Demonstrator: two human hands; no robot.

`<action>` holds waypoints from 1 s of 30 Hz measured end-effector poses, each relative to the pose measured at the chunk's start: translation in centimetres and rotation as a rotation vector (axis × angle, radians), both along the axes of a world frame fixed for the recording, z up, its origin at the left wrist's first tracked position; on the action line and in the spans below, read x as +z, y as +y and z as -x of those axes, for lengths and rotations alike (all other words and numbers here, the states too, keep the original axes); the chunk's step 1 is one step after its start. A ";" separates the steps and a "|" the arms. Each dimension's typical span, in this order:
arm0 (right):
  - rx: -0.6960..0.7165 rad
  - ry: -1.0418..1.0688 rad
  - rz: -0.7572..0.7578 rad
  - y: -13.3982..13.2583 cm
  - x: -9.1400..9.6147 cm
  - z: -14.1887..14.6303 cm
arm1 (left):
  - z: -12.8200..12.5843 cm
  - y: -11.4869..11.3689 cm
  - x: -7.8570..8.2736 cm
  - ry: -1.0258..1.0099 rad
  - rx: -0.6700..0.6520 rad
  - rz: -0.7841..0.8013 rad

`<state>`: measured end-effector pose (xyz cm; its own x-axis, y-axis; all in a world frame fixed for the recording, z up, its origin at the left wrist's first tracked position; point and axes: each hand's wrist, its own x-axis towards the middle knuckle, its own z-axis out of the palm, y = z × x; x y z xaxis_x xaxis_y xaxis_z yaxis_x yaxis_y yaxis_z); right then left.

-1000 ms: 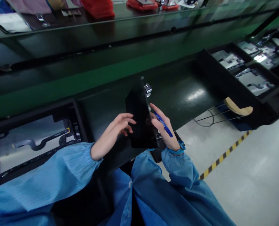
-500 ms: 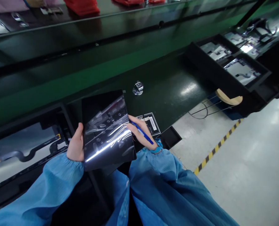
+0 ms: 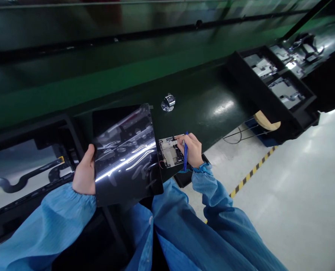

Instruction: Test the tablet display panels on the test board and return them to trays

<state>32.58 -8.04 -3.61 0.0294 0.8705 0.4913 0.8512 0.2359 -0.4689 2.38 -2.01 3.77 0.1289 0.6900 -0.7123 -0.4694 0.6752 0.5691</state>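
My left hand (image 3: 85, 171) grips the left edge of a black flat panel (image 3: 128, 154), thumb on top and fingers hidden beneath. Glossy clear film with bubbles and creases covers much of the panel's face. To the right of the panel lies a small circuit board (image 3: 171, 152) with pale tape strips on it and a red wire at its lower left. Over the board's right side, my right hand (image 3: 193, 149) is closed around a blue pen (image 3: 186, 152), its fingertips at the board's upper right edge. Whether they touch the board is unclear.
A shiny metal tape piece or roll (image 3: 168, 102) sits on the dark bench (image 3: 201, 96) beyond the board. At left is a black tray (image 3: 68, 124) holding a panel with a dark flex cable. More black trays (image 3: 271, 88) stand far right, near a wooden stool (image 3: 266, 120).
My right hand has left the panel's right edge and moved right, over the board, keeping the blue pen. A barcode label showed there before; the taped board shows now. My left hand still holds the panel.
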 end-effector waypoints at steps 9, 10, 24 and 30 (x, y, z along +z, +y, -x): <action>0.029 -0.077 0.014 0.0 -0.3 -0.2 | -0.7 -0.3 0.4 0.006 0.140 0.166; 0.026 -0.080 0.000 0.0 -0.3 -0.3 | -0.7 -0.3 0.3 -0.011 0.143 0.162; 0.301 0.808 0.225 -2.0 5.2 9.9 | -0.5 -1.2 -0.2 -0.173 0.148 0.052; 0.277 0.814 0.212 -2.4 4.6 10.6 | -0.6 -1.6 -0.6 -0.100 0.108 -0.042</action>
<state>22.01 -10.41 0.95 0.0740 0.9686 0.2375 0.1595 0.2236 -0.9615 3.02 -3.59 3.13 0.1207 0.7329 -0.6695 -0.5938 0.5938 0.5430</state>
